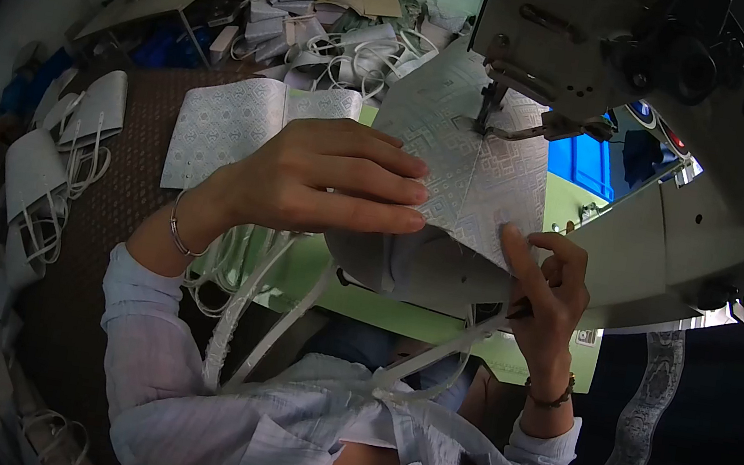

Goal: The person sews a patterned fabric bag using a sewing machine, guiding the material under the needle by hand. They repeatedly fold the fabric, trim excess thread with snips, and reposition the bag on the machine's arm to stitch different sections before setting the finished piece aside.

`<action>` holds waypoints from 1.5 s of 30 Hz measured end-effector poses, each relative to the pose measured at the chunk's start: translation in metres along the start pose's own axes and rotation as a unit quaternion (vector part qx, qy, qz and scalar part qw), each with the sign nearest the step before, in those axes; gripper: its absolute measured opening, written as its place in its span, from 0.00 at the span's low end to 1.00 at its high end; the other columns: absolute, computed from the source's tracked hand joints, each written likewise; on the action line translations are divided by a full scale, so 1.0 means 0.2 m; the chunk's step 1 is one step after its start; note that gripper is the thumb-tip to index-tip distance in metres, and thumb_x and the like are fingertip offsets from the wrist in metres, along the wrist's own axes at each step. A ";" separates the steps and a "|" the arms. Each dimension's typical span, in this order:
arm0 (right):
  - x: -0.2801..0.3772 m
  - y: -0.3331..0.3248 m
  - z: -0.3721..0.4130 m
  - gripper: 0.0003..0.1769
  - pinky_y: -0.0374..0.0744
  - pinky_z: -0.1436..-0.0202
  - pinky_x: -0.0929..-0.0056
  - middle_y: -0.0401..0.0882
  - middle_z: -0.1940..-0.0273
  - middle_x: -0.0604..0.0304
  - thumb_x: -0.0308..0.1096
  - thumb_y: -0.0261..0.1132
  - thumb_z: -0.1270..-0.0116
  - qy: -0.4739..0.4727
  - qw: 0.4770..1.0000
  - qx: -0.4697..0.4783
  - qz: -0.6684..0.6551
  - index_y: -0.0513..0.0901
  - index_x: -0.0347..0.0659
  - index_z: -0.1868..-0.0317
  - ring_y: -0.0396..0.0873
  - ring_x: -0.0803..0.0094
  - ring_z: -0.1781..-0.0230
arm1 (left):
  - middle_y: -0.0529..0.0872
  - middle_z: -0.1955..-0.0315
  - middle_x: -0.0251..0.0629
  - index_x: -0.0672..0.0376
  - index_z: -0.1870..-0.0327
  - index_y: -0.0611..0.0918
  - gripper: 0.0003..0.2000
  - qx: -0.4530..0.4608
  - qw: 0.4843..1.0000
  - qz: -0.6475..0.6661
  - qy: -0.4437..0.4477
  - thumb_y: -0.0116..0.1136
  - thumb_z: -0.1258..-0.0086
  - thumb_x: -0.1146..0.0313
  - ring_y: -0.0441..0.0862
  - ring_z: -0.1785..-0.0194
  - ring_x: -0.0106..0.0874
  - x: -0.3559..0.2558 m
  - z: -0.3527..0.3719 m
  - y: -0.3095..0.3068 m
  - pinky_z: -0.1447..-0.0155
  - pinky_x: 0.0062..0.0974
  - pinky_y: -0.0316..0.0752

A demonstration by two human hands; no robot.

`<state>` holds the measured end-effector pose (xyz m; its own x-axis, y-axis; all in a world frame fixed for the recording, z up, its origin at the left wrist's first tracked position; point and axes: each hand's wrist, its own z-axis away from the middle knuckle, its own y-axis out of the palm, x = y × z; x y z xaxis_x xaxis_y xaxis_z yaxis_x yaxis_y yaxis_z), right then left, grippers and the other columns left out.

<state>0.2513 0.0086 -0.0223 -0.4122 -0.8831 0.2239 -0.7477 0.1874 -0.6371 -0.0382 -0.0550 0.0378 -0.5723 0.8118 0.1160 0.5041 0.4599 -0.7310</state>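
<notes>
A silvery-white patterned panel (456, 178), folded or seamed down its middle, lies under the presser foot (483, 120) of a sewing machine (606, 56). My left hand (332, 175) rests flat on the panel's left part, fingers stretched out and close together. At the panel's lower right edge is my right hand (546, 290), one finger extended along the edge and the others curled. A small dark pointed thing shows below that palm; I cannot make out what it is. The panel's near edge hangs over a grey curved underside. White straps (264, 289) hang below the left hand.
Another patterned panel (224, 131) lies left on the green machine table (362, 305). Silvery bag pieces with cord handles (37, 176) line the left side. A heap of similar pieces (342, 38) is at the back. A patterned strip (652, 405) hangs at right.
</notes>
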 end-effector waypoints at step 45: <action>-0.19 0.10 -0.24 0.33 0.68 0.72 0.80 0.74 0.57 0.62 0.11 0.56 0.43 0.094 0.985 0.019 -0.143 0.83 0.55 0.41 0.67 0.82 0.73 | 0.85 0.55 0.31 0.50 0.52 0.85 0.18 -0.007 0.989 -0.070 -0.130 0.65 0.46 0.77 0.84 0.52 0.31 0.15 -0.06 0.09 0.52 0.28 0.81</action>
<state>0.2274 0.0674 -0.0083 -0.2796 -0.8019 0.5280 -0.8280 -0.0770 -0.5554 -0.0386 -0.0169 0.0357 -0.7827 0.6213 0.0376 0.4162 0.5674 -0.7105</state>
